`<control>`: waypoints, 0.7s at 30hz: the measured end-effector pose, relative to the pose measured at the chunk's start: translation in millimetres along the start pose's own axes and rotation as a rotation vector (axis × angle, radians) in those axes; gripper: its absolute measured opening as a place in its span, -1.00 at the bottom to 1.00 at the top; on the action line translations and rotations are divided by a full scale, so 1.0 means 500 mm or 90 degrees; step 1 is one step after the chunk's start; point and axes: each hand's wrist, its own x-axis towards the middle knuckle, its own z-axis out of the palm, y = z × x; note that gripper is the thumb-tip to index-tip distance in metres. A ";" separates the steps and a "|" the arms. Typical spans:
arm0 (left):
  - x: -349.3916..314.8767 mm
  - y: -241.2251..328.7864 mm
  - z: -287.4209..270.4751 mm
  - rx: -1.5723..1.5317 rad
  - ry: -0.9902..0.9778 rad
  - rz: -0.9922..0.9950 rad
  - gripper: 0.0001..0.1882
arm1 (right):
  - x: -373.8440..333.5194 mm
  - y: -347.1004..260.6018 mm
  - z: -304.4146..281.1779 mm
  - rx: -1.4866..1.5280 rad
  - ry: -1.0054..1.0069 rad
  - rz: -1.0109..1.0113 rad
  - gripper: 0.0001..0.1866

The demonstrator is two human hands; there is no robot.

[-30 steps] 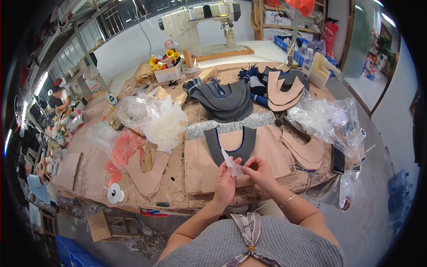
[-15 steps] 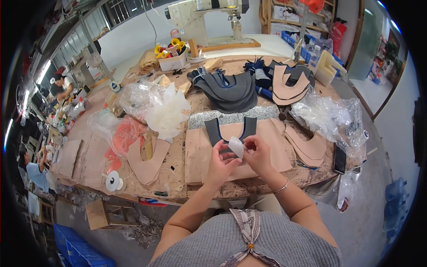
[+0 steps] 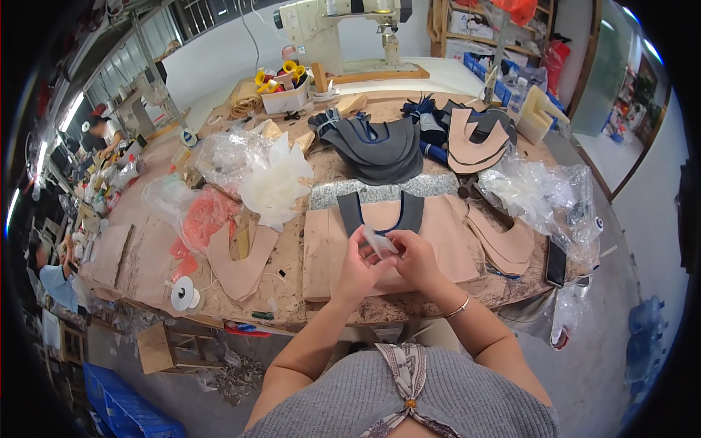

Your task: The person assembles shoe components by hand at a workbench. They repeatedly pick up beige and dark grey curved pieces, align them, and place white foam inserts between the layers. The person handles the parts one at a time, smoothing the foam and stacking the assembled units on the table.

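Both my hands hold a small, thin, translucent white piece (image 3: 378, 241), tilted and a little blurred. My left hand (image 3: 356, 266) has it between thumb and fingers. My right hand (image 3: 416, 261) pinches its lower edge; the fingertips are partly hidden. Just beyond my hands lies a dark grey U-shaped shoe-upper piece (image 3: 353, 211) with a blue inner edge. Beneath it are tan sheets (image 3: 453, 252), flat on the worktable (image 3: 288, 292). My hands cover the curved part of the grey piece.
Behind lies a stack of grey U-shaped pieces (image 3: 376, 157). Tan U-shaped pieces (image 3: 244, 266) lie on the left, beside a white spool (image 3: 185, 294) and fanned white sheets (image 3: 274, 190). Clear plastic (image 3: 540, 190) and a phone (image 3: 556, 261) are on the right. A sewing machine (image 3: 314, 33) stands behind.
The white piece has turned from nearly face-on to a slant and dipped lower between my hands. My right hand has shifted slightly left and down, closer to my left hand.
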 end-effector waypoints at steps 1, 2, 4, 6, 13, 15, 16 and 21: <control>0.015 -0.011 -0.013 0.049 0.021 -0.017 -0.34 | 0.000 -0.001 0.001 0.000 0.009 -0.012 -0.67; 0.031 -0.028 -0.031 0.098 0.042 -0.033 -0.37 | 0.000 -0.002 0.002 0.000 0.018 -0.025 -0.67; 0.054 -0.045 -0.069 0.186 0.071 -0.029 -0.55 | 0.003 0.003 -0.003 0.036 0.010 0.064 -0.67; 0.058 -0.020 -0.074 0.331 0.063 -0.018 -0.61 | 0.007 0.018 -0.008 0.049 -0.003 0.136 -0.67; 0.082 0.002 -0.087 0.537 -0.028 -0.047 -0.50 | -0.017 0.082 0.007 0.054 -0.031 0.225 -0.64; 0.079 -0.007 -0.088 0.524 -0.021 -0.050 -0.49 | -0.015 0.077 0.003 0.036 -0.037 0.221 -0.65; 0.077 -0.011 -0.088 0.528 -0.014 -0.044 -0.49 | -0.013 0.077 0.001 0.038 -0.045 0.227 -0.65; 0.059 -0.020 -0.078 0.529 0.024 -0.029 -0.50 | 0.005 0.063 -0.011 0.037 -0.073 0.282 -0.61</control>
